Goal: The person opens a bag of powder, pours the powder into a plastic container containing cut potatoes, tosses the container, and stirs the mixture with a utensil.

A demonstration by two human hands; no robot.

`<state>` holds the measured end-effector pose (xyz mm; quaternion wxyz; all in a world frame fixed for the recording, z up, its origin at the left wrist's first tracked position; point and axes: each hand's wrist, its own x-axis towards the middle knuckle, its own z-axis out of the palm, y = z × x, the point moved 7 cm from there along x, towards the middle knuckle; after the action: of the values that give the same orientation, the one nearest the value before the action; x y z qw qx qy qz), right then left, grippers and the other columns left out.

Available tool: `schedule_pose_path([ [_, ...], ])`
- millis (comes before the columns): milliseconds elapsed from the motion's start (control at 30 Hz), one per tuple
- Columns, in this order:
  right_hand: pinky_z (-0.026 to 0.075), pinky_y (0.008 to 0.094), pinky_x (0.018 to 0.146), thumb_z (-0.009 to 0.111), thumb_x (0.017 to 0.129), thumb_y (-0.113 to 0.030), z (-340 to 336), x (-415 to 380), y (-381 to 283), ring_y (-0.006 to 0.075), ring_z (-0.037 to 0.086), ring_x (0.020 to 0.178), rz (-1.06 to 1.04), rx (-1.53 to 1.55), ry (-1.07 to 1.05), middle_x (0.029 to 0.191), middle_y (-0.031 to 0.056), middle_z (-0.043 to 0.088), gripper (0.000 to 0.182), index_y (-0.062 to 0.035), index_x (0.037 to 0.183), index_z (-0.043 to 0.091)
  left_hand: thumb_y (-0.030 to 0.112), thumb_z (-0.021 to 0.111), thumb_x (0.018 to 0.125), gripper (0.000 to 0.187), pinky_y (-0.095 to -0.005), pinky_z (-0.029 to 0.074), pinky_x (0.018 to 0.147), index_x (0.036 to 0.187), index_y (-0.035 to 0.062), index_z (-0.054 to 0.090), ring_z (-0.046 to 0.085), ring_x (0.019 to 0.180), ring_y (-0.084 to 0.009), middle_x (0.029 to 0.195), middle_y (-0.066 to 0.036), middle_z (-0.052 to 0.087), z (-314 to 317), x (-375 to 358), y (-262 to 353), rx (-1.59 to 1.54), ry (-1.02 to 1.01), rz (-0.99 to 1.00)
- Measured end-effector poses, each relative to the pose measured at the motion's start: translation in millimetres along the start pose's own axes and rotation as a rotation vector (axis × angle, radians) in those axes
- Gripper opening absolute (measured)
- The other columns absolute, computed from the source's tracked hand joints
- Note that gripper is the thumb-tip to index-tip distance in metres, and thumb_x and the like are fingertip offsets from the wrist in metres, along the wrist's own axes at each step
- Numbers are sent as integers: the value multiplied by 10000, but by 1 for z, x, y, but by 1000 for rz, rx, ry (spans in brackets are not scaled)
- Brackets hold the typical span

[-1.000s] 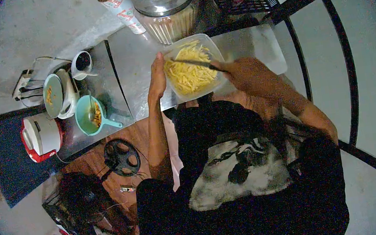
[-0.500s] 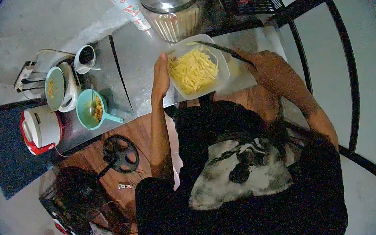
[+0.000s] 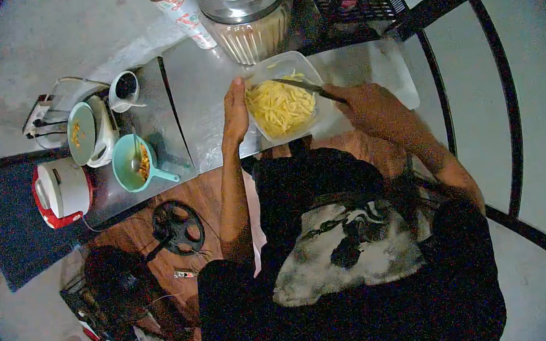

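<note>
A clear plastic container (image 3: 306, 62) full of thin pale-yellow strips (image 3: 282, 108) sits near the front edge of the metal table. Against its left wall, my left hand (image 3: 236, 112) is closed round the side. My right hand (image 3: 375, 109) grips a dark knife (image 3: 310, 85) from the right. The blade reaches over the rim, its tip at the top of the strips.
Behind the container stand a big lidded ribbed jar (image 3: 248, 36) and a stack of paper cups (image 3: 183, 13). To the left are a turquoise strainer (image 3: 122, 164) with food and a ladle, a plate on a scale (image 3: 82, 144), a white cup (image 3: 122, 97) and a red-white cooler (image 3: 65, 191).
My right hand has moved left, bringing the knife further over the container and down to the strips. My left hand stays at the container's side.
</note>
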<state>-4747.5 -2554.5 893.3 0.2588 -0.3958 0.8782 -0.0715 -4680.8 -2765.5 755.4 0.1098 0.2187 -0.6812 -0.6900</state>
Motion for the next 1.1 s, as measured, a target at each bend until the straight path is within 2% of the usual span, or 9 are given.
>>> schedule_pose_path([
  [367,462,472,735,487,858,-173,-16,-5,-3,374,591,795,-74,0,59,861,209,617,352,-120,1205,518,413,267,957,561,-317,375,916,1119,-50,539,526,1004,-212,1074,-162,580,-4,3,-6,66,11,-47],
  [433,461,472,738,488,856,-162,-40,-16,-12,375,587,791,-38,17,164,845,211,615,351,-128,1205,520,416,274,955,563,-317,374,918,1112,-52,542,526,1004,-215,1075,-164,579,-5,2,-7,19,7,-33],
  [533,462,469,739,485,855,-143,-18,3,-1,376,587,792,-93,-79,80,847,210,615,349,-129,1202,522,428,285,949,572,-318,371,923,1104,-58,545,525,1004,-219,1072,-165,580,2,0,4,-58,-26,-15],
  [700,462,471,748,483,855,-143,-56,-23,-25,386,585,802,-35,-16,132,868,214,615,357,-122,1210,510,438,287,947,586,-315,373,921,1097,-67,544,524,1002,-216,1054,-157,585,-6,1,-6,-67,-5,-31],
  [800,459,471,757,487,855,-148,-25,-5,8,391,584,812,-57,29,123,890,216,613,355,-116,1208,510,496,226,938,614,-357,371,944,1176,18,529,544,1011,-227,1076,-131,595,-4,5,-11,38,-59,-34],
  [867,457,471,763,489,855,-147,-21,-2,10,392,584,818,-79,-31,124,902,217,612,352,-114,1205,512,419,291,952,573,-321,365,930,1094,-75,544,518,1014,-225,1068,-163,581,0,0,10,-109,-33,-49],
  [967,455,476,763,487,855,-139,-23,-9,1,393,584,818,-19,103,63,903,216,613,352,-121,1206,513,436,287,949,590,-331,354,942,1124,-77,520,512,1029,-232,1090,-168,573,-9,-1,2,-34,14,8],
  [1000,457,476,763,483,856,-138,-26,-10,-1,391,586,821,-23,135,98,897,219,613,358,-130,1213,506,456,213,952,601,-355,368,951,1153,-12,531,536,1023,-237,1095,-129,586,-13,-3,-5,42,51,-1],
  [1100,461,475,764,480,857,-138,-9,-13,-11,388,590,824,-31,137,85,891,223,612,367,-140,1224,495,423,272,955,573,-332,361,932,1156,-69,488,507,1027,-232,1091,-174,557,-13,-4,-17,-19,101,57],
])
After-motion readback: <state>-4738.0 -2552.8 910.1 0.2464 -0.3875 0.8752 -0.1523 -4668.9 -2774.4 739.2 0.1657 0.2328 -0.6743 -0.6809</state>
